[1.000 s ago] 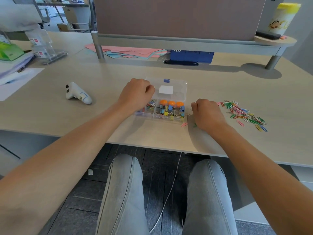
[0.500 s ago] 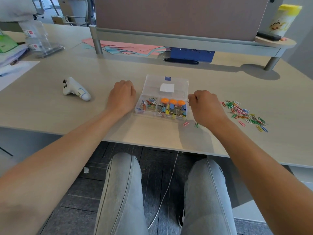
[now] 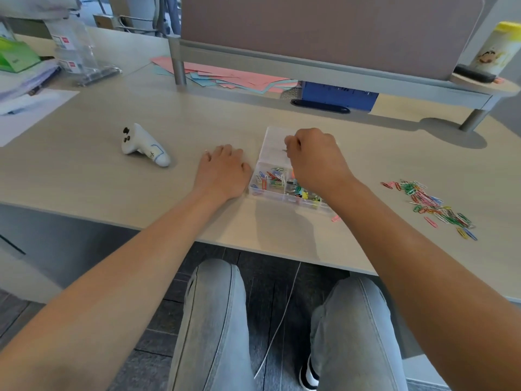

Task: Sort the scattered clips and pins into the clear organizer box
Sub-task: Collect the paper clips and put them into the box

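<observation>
The clear organizer box [image 3: 271,142] lies open on the desk, its near compartments holding colored paper clips [image 3: 269,177] and pins. My right hand [image 3: 315,162] hovers over the box and pinches a small clip [image 3: 285,150] between its fingertips. My left hand [image 3: 222,172] rests on the desk against the box's left side, fingers loosely curled, holding nothing. A scattered pile of colored paper clips [image 3: 431,203] lies on the desk to the right. One pink clip [image 3: 335,219] sits by the box's near right corner.
A white handheld controller [image 3: 143,145] lies left of the box. Pink and blue papers [image 3: 225,76] and a blue box [image 3: 338,93] sit under the raised shelf [image 3: 310,71]. Papers and clear holders crowd the far left. My knees are below the desk edge.
My right hand lifted from the desk at the box's right side and moved over the box with a clip. My left hand stayed beside the box. The camera view shifted.
</observation>
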Demonstrator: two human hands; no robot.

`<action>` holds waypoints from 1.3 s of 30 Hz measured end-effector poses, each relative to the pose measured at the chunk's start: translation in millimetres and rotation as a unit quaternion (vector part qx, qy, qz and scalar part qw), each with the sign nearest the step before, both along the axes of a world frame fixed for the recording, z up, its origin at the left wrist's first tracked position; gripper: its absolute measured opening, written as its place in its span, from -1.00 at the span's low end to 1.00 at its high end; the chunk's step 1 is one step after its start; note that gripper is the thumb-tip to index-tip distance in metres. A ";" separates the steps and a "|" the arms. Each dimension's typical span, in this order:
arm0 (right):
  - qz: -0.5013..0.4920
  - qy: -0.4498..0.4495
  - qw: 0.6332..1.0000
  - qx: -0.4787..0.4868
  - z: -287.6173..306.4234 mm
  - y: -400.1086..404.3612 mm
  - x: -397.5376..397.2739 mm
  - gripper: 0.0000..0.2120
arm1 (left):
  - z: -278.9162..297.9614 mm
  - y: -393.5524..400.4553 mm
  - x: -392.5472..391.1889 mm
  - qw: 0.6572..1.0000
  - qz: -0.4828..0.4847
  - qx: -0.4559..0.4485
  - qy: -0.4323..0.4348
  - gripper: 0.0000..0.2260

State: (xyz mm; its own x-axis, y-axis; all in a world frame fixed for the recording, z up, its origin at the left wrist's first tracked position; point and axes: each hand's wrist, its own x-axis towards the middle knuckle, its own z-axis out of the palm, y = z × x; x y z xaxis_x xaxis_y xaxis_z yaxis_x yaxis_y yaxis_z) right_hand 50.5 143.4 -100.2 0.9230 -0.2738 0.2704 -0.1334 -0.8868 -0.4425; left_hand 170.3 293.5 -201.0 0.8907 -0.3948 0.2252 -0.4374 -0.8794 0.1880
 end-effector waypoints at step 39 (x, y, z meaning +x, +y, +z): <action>0.032 0.091 0.993 -0.061 -26.9 -7.5 61.2 -0.62 | 3.2 1.8 -6.2 1.000 0.008 -0.016 0.011 -0.54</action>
